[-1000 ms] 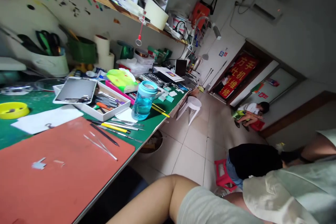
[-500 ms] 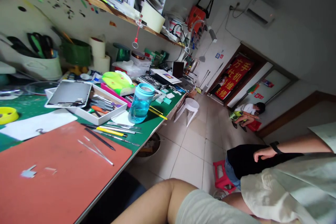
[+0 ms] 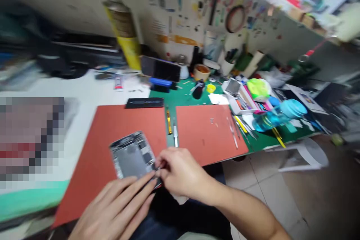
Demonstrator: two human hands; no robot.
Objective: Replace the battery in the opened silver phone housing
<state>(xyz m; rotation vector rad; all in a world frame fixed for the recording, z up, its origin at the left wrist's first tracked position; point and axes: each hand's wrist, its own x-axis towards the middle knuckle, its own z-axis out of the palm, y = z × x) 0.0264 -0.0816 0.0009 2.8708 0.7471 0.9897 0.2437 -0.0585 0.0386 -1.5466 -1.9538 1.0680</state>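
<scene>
An opened phone (image 3: 132, 157) with its inner parts exposed lies tilted on the left orange mat (image 3: 97, 135). Over the phone's near edge my left hand (image 3: 115, 206) rests with its fingers stretched out, their tips touching the frame. My right hand (image 3: 180, 168) has its thumb and fingers pinched together at the phone's near right corner; whatever is between them is hidden. Just beyond that hand, a silver tool (image 3: 176, 135) and a yellow-handled tool (image 3: 168, 122) lie in the gap between the mats. A flat black panel (image 3: 144, 102) sits along the mat's far edge.
On the right orange mat (image 3: 197, 131) lie tweezers (image 3: 232, 132) and small bits. Farther right are a white box (image 3: 242, 107) of tools and a blue bottle (image 3: 263, 122). A phone-like screen (image 3: 160, 69) leans on a blue stand (image 3: 160, 84). A yellow can (image 3: 126, 41) stands behind.
My view has swung left from the room to the workbench. Both my hands now show at the opened phone; neither hand nor phone was visible at the bench before.
</scene>
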